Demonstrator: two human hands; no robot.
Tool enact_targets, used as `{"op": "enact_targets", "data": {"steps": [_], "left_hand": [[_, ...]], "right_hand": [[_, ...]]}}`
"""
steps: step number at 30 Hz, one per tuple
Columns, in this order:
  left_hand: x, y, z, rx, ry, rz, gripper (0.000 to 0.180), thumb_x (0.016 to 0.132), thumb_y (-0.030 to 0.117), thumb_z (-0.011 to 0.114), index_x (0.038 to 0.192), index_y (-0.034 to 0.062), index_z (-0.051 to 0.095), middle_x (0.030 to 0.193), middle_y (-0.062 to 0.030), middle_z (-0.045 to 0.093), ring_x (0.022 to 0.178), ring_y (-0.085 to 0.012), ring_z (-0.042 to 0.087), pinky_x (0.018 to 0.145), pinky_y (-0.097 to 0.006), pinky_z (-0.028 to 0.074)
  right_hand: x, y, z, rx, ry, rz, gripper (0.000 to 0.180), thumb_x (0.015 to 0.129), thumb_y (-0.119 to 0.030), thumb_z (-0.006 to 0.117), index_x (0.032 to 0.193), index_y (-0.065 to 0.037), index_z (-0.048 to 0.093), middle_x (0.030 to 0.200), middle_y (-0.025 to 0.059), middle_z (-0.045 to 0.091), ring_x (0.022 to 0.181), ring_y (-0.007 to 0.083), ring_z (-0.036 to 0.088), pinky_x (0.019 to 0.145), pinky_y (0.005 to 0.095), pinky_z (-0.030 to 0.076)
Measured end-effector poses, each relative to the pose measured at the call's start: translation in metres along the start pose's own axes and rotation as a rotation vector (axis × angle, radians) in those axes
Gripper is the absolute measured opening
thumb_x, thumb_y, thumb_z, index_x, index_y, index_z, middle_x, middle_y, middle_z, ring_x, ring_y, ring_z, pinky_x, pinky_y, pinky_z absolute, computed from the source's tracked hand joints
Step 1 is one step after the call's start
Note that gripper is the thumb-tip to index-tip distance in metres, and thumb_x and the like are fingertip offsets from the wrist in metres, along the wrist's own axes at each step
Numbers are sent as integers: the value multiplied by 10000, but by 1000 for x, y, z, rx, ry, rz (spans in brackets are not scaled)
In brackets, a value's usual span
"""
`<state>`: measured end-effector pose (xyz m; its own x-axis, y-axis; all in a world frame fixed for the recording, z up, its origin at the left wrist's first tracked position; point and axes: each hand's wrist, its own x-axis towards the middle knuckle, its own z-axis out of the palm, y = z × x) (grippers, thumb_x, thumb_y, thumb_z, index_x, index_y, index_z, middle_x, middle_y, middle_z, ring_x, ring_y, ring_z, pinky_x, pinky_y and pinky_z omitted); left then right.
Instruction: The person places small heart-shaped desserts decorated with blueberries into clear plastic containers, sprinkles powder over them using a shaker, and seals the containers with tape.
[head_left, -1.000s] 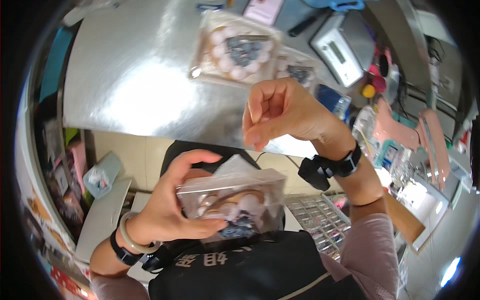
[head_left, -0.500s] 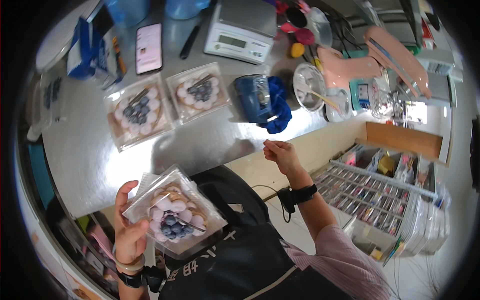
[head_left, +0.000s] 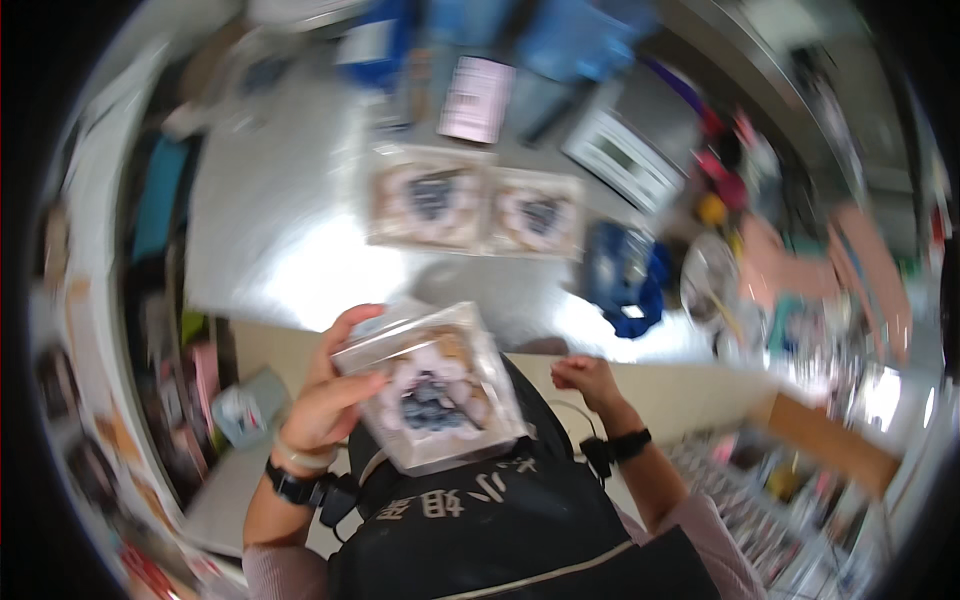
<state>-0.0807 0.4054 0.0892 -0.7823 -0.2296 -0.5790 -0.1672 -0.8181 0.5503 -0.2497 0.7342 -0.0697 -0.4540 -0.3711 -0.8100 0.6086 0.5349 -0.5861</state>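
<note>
Gripping the clear blueberry-tart box (head_left: 436, 392) by its left side, the left hand (head_left: 325, 402) lays its thumb on top; the right hand (head_left: 592, 382), fingers curled in, hangs apart, rightward.

Boxed tart (head_left: 432, 395) before table (head_left: 255, 205), two other tarts (head_left: 430, 205) on it, phone (head_left: 477, 100) behind those.

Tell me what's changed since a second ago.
The right hand has drawn back toward the body, away from the steel table. The left hand has tilted its boxed blueberry tart so the top faces the camera more. Nothing was visibly grasped or released. The other two boxed tarts stay side by side on the table.
</note>
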Motion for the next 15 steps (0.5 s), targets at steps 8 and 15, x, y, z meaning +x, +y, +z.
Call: {"op": "enact_targets", "data": {"steps": [8,15], "left_hand": [[-35,-63,-127,-272,-30,345,588,740,-4,637,1254,63,358,1099,-106,535,1002,-159,528,861,-269,422],[-147,-137,-242,-508,321,649,577,717,-63,585,1244,43,374,1090,-93,536,1011,-153,516,877,-268,406]], "right_hand": [[98,-26,121,-708,-324,-297,148,752,-114,629,795,25,656,588,7,578,532,64,488,490,229,401],[143,-17,364,-1332,-650,-830,172,725,-170,665,758,-1,655,603,77,618,563,119,580,532,264,458]]}}
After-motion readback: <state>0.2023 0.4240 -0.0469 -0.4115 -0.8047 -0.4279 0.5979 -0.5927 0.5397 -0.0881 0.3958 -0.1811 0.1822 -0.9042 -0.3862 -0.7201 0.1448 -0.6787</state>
